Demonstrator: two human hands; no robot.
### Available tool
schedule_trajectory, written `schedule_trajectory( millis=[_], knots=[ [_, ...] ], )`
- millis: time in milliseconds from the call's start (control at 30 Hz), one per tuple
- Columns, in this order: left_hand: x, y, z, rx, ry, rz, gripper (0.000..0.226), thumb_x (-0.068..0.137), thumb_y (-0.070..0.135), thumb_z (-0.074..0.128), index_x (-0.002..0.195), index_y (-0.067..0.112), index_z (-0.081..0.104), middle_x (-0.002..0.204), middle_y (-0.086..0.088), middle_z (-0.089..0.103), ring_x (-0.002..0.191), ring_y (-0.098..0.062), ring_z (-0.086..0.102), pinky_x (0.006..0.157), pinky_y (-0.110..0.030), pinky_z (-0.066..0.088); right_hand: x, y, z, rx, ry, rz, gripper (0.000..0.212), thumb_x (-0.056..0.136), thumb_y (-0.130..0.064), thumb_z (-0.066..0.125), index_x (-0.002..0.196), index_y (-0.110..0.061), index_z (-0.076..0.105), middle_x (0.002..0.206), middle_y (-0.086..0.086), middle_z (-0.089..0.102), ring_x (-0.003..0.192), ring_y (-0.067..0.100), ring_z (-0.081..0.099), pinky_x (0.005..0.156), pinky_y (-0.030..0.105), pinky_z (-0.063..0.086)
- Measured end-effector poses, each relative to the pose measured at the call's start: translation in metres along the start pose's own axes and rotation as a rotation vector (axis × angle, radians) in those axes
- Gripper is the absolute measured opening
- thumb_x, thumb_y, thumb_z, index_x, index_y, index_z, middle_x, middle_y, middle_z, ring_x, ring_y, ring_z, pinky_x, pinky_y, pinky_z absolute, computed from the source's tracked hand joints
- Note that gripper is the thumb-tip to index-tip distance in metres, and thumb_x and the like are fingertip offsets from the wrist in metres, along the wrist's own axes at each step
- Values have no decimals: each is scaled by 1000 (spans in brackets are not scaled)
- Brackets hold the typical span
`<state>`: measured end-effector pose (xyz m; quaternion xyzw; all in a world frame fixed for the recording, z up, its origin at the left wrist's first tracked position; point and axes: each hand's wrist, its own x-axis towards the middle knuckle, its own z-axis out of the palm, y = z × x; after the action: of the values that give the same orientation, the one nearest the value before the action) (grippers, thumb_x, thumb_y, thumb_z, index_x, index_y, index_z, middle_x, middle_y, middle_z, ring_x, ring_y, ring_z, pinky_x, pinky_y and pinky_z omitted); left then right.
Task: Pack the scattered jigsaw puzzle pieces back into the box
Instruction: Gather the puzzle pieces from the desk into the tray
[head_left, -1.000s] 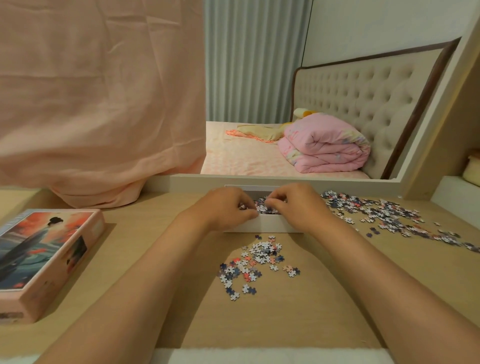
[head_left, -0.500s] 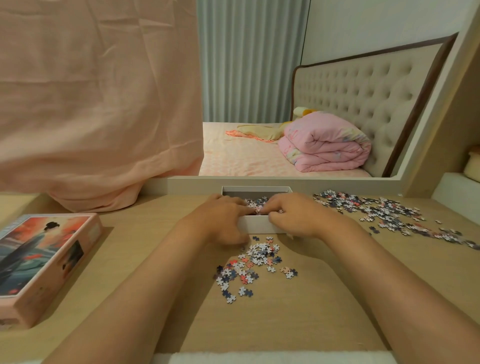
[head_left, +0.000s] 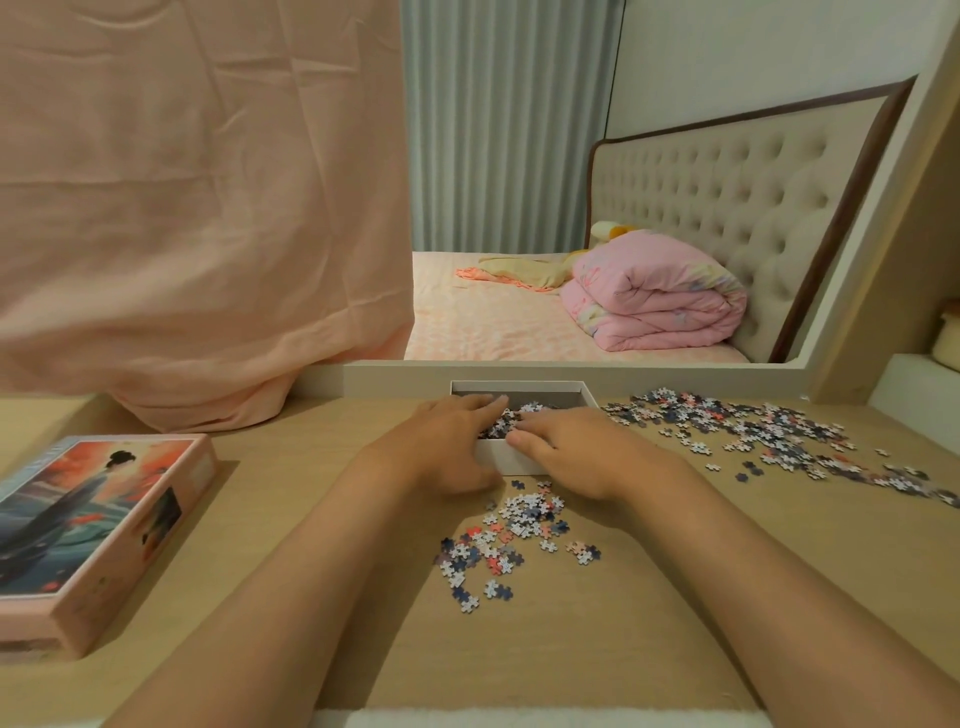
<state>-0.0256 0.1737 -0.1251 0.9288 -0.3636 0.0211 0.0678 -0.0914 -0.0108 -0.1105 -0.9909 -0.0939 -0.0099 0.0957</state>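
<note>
Obs. The open white box (head_left: 501, 457) sits at the far edge of the desk (head_left: 675, 597), against the ledge behind it. Both hands are over its near wall.

Left hand (head_left: 447, 441): fingers stretched fairly straight, reaching in from the box's left near corner, tips on the loose pieces (head_left: 498, 423) inside.

Right hand (head_left: 571, 447): fingers flat and relaxed across the near wall, thumb along its outside.

Neither hand is clenched and nothing is visibly gripped. Whether a piece is trapped under the fingertips cannot be told, and the left hand is slightly blurred.

Reading: flat fingers over the heap suggest dropping off a load, or levelling it so more fits, not picking up.

Remaining stock:
- Small pile (head_left: 511, 540) lies on the desk just in front of the box, between the forearms, well placed for a two-handed scoop.
- Large spread (head_left: 769, 431) lies to the right of the box, trailing well away from it.
- The box holds only a shallow layer near its front, and the far part looks bare.

Judgement: the task is early to midway, with most pieces outside the box.

The lid (head_left: 98, 525), pink with a picture, lies well to the left of the box, out of the working area. A pink cloth (head_left: 182, 208) hangs behind and to the left of the box.
</note>
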Motion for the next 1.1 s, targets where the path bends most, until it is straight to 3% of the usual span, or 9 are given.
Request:
schedule_trajectory(
  millis=[100, 267, 367, 500, 667, 833, 900, 1000, 1100],
  knots=[
    [-5, 4, -9, -42, 94, 29, 84, 84, 50, 61, 154, 33, 19, 157, 4, 27, 143, -21, 22, 116, -40, 19, -2, -3, -9, 91, 133, -28, 42, 102, -45, 42, 138, -28, 57, 148, -6, 50, 134, 16, 46, 111, 35, 36],
    [-28, 16, -24, -51, 287, 87, 44, 83, 46, 64, 124, 32, 55, 117, 7, 49, 111, -15, 44, 90, -29, 33, -20, -14, -26, 104, 135, -84, 27, 99, -25, 52, 117, -28, 72, 113, -11, 68, 87, 3, 55, 80, 24, 41],
    [-46, 18, -33, -52, 93, 39, 42, 78, 54, 69, 113, 33, 60, 108, 11, 54, 97, -14, 56, 77, -28, 41, -33, -20, -19, 8, -73, -84, 29, 98, -23, 52, 120, -29, 69, 104, -12, 66, 84, 5, 58, 77, 24, 46],
    [-73, 25, -31, -124, -312, -68, 82, 57, 67, 81, 130, 42, 53, 114, 16, 50, 100, -11, 55, 87, -29, 47, -39, -23, 6, -109, -184, -134, 34, 98, -15, 46, 127, -22, 62, 124, 0, 55, 112, 23, 55, 93, 39, 49],
    [-76, 24, -17, -180, -225, -8, 62, 76, 51, 78, 132, 38, 57, 101, 17, 49, 88, -3, 54, 76, -19, 41, -42, -25, 5, -80, -190, -169, 40, 99, -7, 46, 130, -24, 66, 126, -1, 58, 113, 22, 56, 98, 36, 47],
    [-66, 35, -10, -260, -125, -10, 60, 81, 41, 76, 135, 23, 57, 100, 16, 55, 85, -2, 58, 78, -15, 44, -49, -12, -11, 97, -122, -71, 34, 99, -26, 54, 131, -32, 62, 124, -11, 62, 106, 13, 62, 92, 33, 51],
    [-65, 38, -14, -232, -137, -44, 72, 78, 54, 74, 140, 23, 52, 113, 11, 52, 100, -8, 57, 91, -25, 47, -50, -4, -15, 47, -187, 11, 46, 90, -40, 63, 134, -28, 58, 129, -7, 60, 111, 15, 60, 95, 34, 50],
    [-67, 42, -18, -43, -295, -157, 95, 62, 83, 64, 139, 30, 45, 127, 7, 37, 122, -15, 38, 104, -39, 40, -53, -6, -11, -47, -317, 45, 59, 75, -62, 73, 115, -20, 59, 98, -8, 53, 92, 18, 54, 83, 37, 50],
    [-66, 45, -7, 28, -332, -137, 82, 66, 84, 59, 126, 29, 49, 124, 2, 34, 121, -18, 32, 103, -43, 40, -51, -13, -1, -34, -276, -8, 57, 74, -61, 76, 108, -18, 62, 97, -2, 55, 90, 18, 56, 78, 35, 49]
  ],
)
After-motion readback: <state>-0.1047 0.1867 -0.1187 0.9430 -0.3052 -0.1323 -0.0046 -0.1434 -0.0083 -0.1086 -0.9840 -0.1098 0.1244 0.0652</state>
